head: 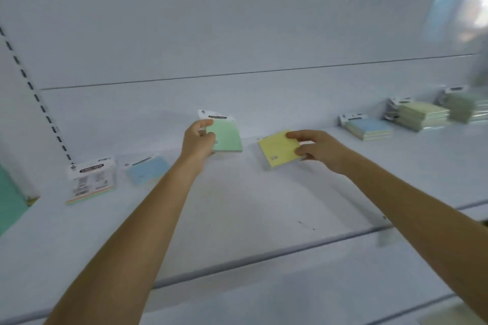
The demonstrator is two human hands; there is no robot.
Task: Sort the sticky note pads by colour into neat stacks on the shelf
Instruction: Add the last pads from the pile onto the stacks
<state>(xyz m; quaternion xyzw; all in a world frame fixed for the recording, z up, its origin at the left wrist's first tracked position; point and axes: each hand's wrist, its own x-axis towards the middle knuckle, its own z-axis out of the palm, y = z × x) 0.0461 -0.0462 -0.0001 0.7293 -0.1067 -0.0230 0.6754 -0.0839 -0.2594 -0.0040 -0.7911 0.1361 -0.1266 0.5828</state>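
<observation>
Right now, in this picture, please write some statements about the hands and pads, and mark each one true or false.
1. The left hand holds a green pad. True.
2. The right hand holds a blue pad. False: it holds a yellow pad.
3. A loose blue pad lies on the shelf, left of both hands. True.
4. The yellow stack stands left of the blue stack. False: it stands right of it.
</observation>
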